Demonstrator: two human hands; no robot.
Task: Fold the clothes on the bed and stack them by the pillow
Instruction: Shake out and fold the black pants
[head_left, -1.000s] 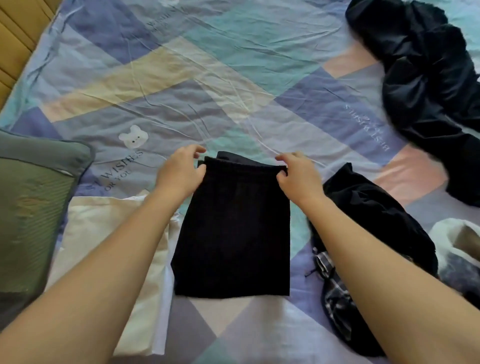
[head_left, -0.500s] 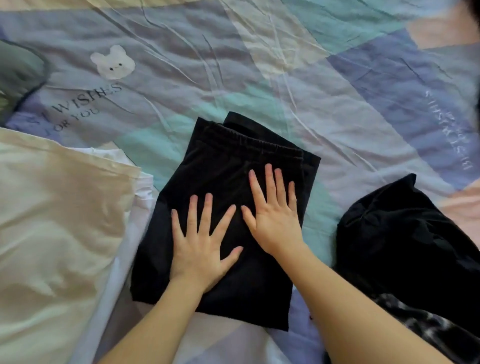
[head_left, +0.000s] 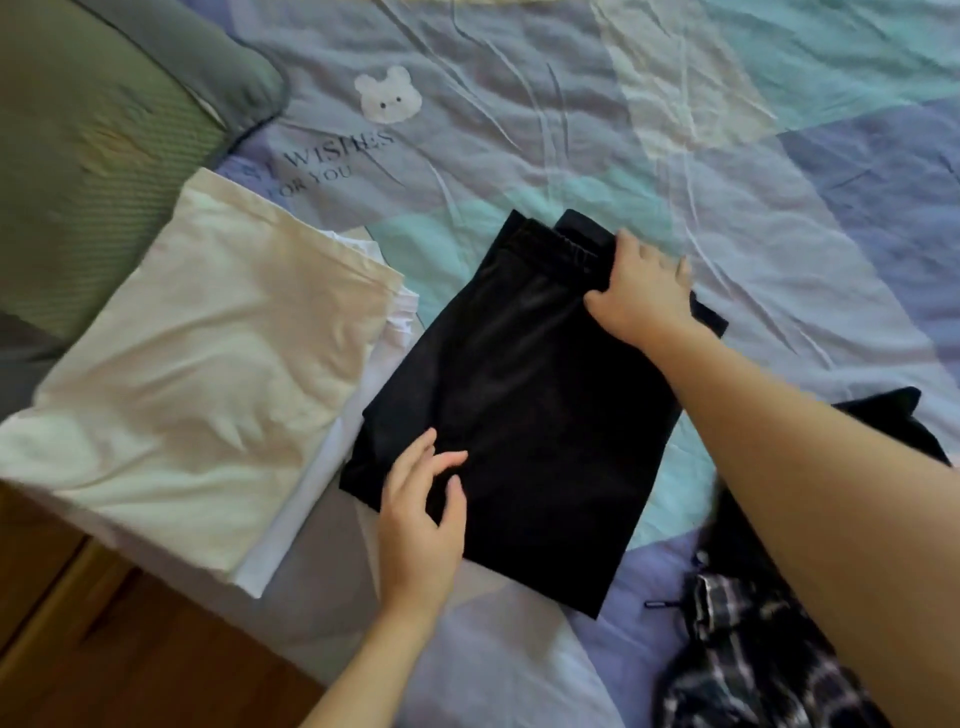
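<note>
Both hands grip the folded black garment (head_left: 524, 405) mid-bed: left hand (head_left: 421, 519) at its 7 o'clock corner, right hand (head_left: 641, 291) at 1 o'clock. Bedsheet (head_left: 519, 156) reads "WISHES FOR YOU".

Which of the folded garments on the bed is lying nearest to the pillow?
The cream folded garment, on top of the white one, touching the green pillow; the black one lies farther right.
</note>
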